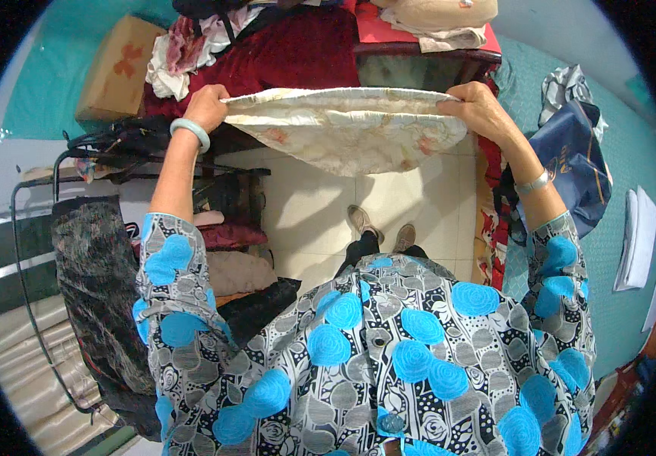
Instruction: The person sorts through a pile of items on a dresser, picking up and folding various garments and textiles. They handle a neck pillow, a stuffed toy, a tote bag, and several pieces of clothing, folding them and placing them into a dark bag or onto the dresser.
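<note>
A pale cream cloth with a faint floral print (350, 139) hangs stretched between my two hands, above the tiled floor. My left hand (209, 108), with a light bangle at the wrist, pinches the cloth's left end. At the right end, my right hand (473, 108) grips the same gathered upper edge between thumb and fingers. The cloth's top edge is nearly straight and its lower part sags in a curve. A fold runs along its length just under the top edge. Whether it is a cover or a garment, I cannot tell.
Ahead lies a dark red cloth (282, 54) with crumpled clothes (185, 48), beside a cardboard box (119, 68). A metal-framed rack (34, 182) with folded fabrics stands left. On the right, a green-covered surface (579, 273) holds a navy bag (567, 165) and folded white cloth (636, 239).
</note>
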The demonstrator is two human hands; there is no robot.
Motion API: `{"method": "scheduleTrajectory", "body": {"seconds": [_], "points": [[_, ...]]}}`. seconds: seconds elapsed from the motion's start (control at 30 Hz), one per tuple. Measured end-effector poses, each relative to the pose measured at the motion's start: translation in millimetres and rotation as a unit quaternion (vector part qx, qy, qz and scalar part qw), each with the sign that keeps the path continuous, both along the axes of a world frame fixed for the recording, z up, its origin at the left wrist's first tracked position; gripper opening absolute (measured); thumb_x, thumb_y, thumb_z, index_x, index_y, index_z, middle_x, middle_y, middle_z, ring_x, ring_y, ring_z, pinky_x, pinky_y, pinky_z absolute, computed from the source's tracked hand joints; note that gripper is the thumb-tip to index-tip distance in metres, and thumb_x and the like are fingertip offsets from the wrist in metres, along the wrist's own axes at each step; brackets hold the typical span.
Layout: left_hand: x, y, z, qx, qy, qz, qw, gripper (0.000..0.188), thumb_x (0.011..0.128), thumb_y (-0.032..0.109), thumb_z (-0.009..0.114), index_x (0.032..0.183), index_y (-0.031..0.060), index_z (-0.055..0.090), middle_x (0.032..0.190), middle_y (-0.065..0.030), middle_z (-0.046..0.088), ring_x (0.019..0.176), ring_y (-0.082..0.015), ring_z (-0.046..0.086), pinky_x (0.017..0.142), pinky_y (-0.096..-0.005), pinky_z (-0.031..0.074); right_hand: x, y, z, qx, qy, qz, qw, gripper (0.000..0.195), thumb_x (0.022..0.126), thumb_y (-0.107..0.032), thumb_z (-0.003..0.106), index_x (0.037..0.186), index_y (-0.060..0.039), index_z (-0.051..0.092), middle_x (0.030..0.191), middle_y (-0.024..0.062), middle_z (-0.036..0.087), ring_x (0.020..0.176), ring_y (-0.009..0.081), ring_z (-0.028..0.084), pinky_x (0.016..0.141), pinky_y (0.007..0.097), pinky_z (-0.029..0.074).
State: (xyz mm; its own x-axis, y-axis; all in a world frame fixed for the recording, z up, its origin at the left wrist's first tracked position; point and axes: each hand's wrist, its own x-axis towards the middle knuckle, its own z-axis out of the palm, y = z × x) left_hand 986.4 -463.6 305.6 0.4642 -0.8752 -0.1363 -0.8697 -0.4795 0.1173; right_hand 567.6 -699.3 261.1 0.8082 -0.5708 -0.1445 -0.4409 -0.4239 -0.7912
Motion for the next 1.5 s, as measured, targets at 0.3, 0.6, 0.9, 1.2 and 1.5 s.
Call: {"method": "scheduleTrajectory", "body": {"seconds": [0.3,0.6,0.9,1.2,1.5], "points": [[-39,-8,10,-0.172,0.556,0.317,0.749,0.047,0.098,0.036,0.041,0.123,-0.0017,0.053,0.112,-0.0289,0.062,0.102,-0.0440,0.063,0.083,-0.0589,0.055,-15,26,-10,-0.089,-0.165,0.061,0.980,0.023,0.072,-0.010,0.071,0.090,0.0034,0.065,0.091,0.0190,0.064,0.083,0.0334,0.064,0.072,0.0379,0.053],[20,16,-10,-0.294,0.836,0.098,0.453,0.069,0.097,0.054,0.035,0.125,-0.0059,0.053,0.127,-0.0231,0.058,0.113,-0.0370,0.058,0.102,-0.0481,0.046,38,199,50,0.167,-0.249,0.334,0.894,0.026,0.085,-0.019,0.053,0.082,0.0074,0.055,0.086,0.0262,0.059,0.081,0.0446,0.059,0.075,0.0486,0.047],[24,63,22,-0.433,0.683,0.166,0.564,0.059,0.099,0.044,0.039,0.140,0.0010,0.041,0.138,-0.0230,0.048,0.120,-0.0355,0.054,0.101,-0.0477,0.047,81,231,57,0.251,-0.322,0.440,0.799,0.035,0.092,-0.027,0.059,0.091,0.0074,0.050,0.080,0.0238,0.055,0.077,0.0396,0.057,0.070,0.0463,0.045],[13,83,56,-0.455,0.610,0.212,0.613,0.058,0.100,0.041,0.038,0.141,0.0016,0.040,0.139,-0.0230,0.048,0.120,-0.0351,0.054,0.101,-0.0476,0.047,92,250,65,0.326,-0.323,0.478,0.749,0.033,0.093,-0.024,0.058,0.096,0.0071,0.049,0.082,0.0215,0.055,0.077,0.0333,0.057,0.070,0.0416,0.045],[0,105,83,-0.458,0.548,0.240,0.658,0.056,0.100,0.039,0.038,0.142,0.0021,0.038,0.139,-0.0231,0.047,0.120,-0.0347,0.054,0.100,-0.0475,0.047,92,260,27,0.328,-0.374,0.389,0.776,0.041,0.088,-0.029,0.060,0.110,0.0063,0.060,0.095,0.0218,0.066,0.085,0.0252,0.065,0.073,0.0365,0.052]]}}
